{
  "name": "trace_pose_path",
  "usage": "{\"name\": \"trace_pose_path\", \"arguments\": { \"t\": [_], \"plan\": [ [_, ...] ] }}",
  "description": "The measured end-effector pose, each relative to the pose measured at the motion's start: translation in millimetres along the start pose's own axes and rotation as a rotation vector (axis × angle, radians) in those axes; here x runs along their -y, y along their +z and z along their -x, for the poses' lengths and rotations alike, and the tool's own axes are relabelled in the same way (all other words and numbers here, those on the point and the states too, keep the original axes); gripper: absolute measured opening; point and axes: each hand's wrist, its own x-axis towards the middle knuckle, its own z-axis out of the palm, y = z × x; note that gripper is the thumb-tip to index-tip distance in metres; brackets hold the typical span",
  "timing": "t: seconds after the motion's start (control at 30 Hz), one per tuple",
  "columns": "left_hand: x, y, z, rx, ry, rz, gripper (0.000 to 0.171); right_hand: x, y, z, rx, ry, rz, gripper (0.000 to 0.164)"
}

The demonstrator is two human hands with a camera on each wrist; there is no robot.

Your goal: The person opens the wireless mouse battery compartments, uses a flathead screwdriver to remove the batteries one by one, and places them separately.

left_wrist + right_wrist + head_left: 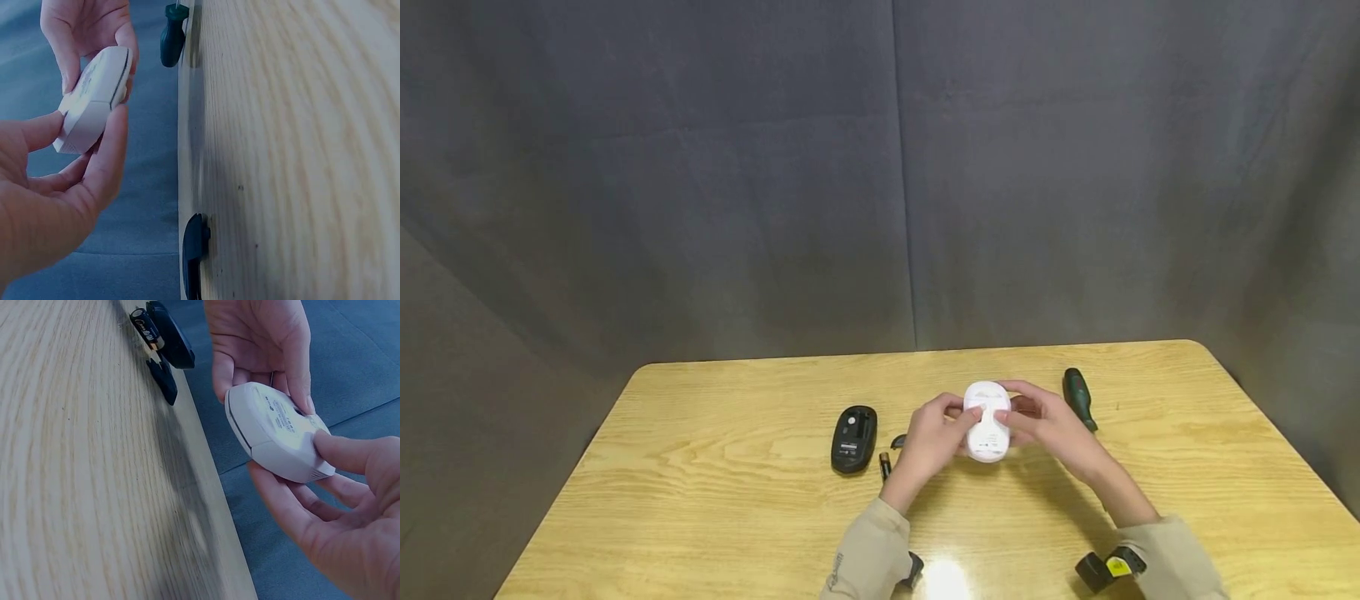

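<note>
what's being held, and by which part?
White mouse, gripped along its opposite long sides by left hand and right hand, thumbs on the printed underside.

The white mouse, black mouse and battery bear print too small or blurred to read.

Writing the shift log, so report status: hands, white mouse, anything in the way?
Left hand, right hand: both gripping white mouse. Held aloft, underside toward head camera. Black mouse, battery, green-handled tool nearby; nothing seems blocking.
</note>
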Motion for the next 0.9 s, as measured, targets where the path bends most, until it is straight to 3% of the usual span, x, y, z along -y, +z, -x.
{"name": "trace_pose_path", "arguments": {
  "t": [0.57,0.9],
  "plan": [
    [-2.9,-1.2,0.6,0.016,-0.056,0.076,0.036,5.4,2.9,0.4,-0.002,0.031,-0.005,0.056],
    [-4.7,-4.9,1.1,0.031,-0.04,0.126,0.041,6.5,3.8,1.7,-0.027,-0.009,-0.037,0.056]
  ]
}}
